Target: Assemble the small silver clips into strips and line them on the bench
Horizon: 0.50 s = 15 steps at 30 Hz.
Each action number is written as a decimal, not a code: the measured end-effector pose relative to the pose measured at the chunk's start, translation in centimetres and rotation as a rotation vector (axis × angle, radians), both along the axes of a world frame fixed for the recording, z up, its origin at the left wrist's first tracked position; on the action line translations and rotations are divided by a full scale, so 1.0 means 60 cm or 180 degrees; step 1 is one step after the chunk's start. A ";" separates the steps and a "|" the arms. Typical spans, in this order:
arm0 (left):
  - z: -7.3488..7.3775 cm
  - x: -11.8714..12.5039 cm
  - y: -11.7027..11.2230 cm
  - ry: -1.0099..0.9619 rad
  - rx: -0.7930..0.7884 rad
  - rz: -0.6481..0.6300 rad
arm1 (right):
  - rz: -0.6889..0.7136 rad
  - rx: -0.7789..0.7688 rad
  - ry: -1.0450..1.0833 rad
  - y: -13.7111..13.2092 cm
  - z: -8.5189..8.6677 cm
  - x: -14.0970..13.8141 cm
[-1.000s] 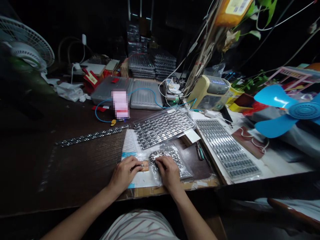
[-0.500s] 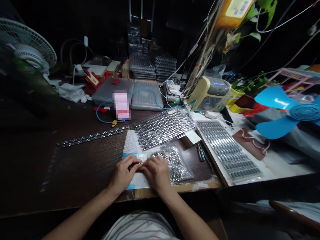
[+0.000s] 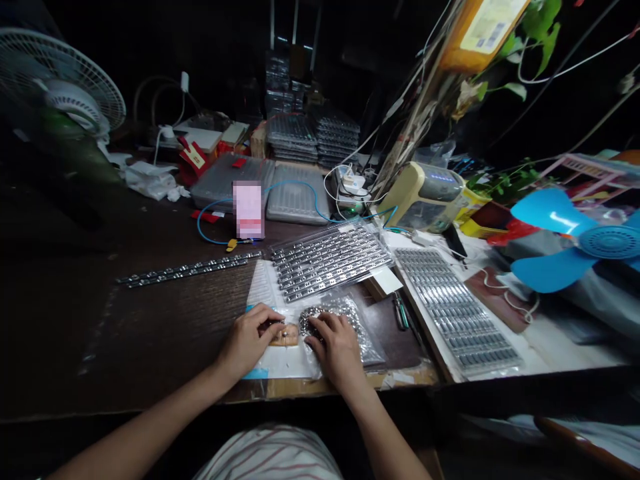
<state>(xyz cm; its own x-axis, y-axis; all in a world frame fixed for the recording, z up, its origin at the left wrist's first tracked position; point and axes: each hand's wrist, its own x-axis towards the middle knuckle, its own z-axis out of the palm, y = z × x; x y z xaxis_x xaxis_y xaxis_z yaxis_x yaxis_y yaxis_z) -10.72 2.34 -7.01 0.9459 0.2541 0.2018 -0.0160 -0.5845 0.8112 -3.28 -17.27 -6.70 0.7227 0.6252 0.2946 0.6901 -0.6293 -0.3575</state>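
My left hand (image 3: pixel 250 340) rests near the desk's front edge, its fingers curled round a small tan block (image 3: pixel 286 335) with a metal piece on it. Just to the right, my right hand (image 3: pixel 336 343) lies on a clear bag of small shiny metal parts (image 3: pixel 350 313), fingertips bent into the pile. Both hands sit over a white sheet (image 3: pixel 285 363). Behind them lies a clear tray of metal parts in rows (image 3: pixel 330 259). A strip of joined metal parts (image 3: pixel 187 270) stretches off to the left.
A second long tray of parts (image 3: pixel 453 307) lies on the right, with tweezers (image 3: pixel 400 312) beside it. A blue fan (image 3: pixel 575 237) stands far right, a white fan (image 3: pixel 65 93) far left. Stacked trays (image 3: pixel 310 137), cables and a beige device (image 3: pixel 425 193) crowd the back.
My right hand went left to meet my left hand at the block, then came back onto the bag of parts. The view shifted slightly downward.
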 end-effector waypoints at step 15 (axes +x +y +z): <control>-0.004 0.002 -0.037 -0.0219 0.0824 -0.0450 | -0.0221 0.0856 -0.0010 -0.002 -0.028 0.003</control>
